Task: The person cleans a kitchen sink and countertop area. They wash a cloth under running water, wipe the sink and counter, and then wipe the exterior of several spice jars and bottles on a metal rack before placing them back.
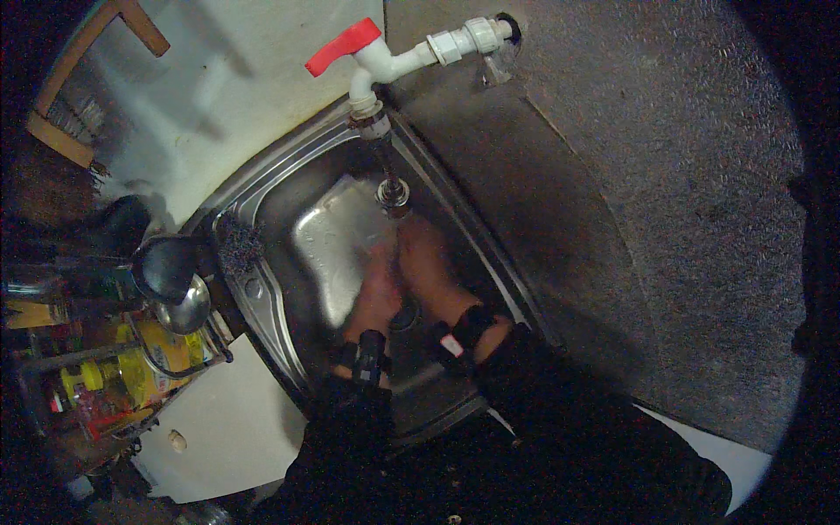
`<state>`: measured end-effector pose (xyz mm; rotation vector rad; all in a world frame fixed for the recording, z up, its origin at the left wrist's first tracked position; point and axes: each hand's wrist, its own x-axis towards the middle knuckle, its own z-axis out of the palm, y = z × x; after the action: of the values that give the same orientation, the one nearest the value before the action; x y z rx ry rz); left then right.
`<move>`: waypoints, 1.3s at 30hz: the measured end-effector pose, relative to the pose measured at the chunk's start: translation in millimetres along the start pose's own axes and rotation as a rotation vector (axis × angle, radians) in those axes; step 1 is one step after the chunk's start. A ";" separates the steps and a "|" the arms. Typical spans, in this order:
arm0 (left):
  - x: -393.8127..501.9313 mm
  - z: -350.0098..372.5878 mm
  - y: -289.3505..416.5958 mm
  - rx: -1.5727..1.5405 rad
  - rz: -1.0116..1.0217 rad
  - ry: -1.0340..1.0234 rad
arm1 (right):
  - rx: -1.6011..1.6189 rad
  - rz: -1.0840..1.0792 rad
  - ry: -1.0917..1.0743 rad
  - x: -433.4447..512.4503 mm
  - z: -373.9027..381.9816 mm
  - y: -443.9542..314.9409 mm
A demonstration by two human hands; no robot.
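Observation:
Both of my hands are low inside a stainless steel sink [279, 357], close together below the tap's spout. My left hand [379, 282] lies against or right beside my right hand [423, 252]; the blur hides where the fingers meet. No object shows in either hand. Above them hangs the metal spout end [394, 193] of a white plastic tap [377, 62] with a red lever [344, 46]. Black bands circle both wrists, below dark sleeves. Between my forearms part of the round drain [405, 315] shows.
A dark mesh scourer [239, 246] sits on the sink's left rim. Left of it, a wire rack [220, 341] holds a metal ladle [184, 305] and a bottle with a yellow cap [82, 377]. A grey wall [656, 197] rises close on the right.

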<state>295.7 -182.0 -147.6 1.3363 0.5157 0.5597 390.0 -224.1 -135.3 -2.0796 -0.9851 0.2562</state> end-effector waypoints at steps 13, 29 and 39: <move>4.6 -37.6 -58.6 -0.356 -0.529 0.370 | 0.458 0.329 -0.435 -28.4 1.6 34.5; 2.0 10.9 26.2 -0.721 -0.570 0.173 | -0.129 -0.147 -0.441 -34.8 -7.6 0.3; 21.2 -9.4 -4.0 -0.668 -0.373 0.385 | 0.059 0.040 -0.022 -29.0 -21.7 0.2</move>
<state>306.2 -161.8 -153.7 0.4788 0.7867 0.6078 381.0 -257.8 -125.5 -2.0488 -0.9389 0.3256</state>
